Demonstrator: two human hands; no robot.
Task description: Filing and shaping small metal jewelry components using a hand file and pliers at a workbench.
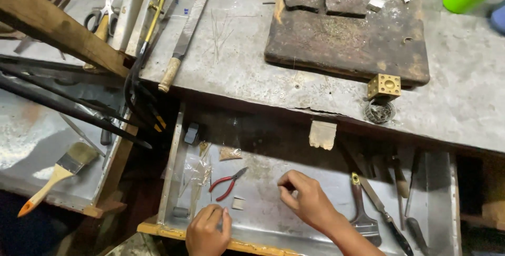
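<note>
My left hand (208,231) rests at the front edge of a metal-lined drawer (173,166), fingers curled together as if pinching something too small to see. My right hand (305,198) hovers over the drawer floor, thumb and forefinger pinched, the other fingers bent. Whether either hand holds anything cannot be made out. Red-handled pliers (225,183) lie just left of my right hand, above my left hand. A small pale block (239,203) sits between the two hands.
Several hand tools (379,203) lie at the drawer's right. The metal bench above carries a dark wooden slab (347,35), a brass cube (384,86), a long file (184,35) and scissors (105,8). A paintbrush (58,174) lies in the left tray.
</note>
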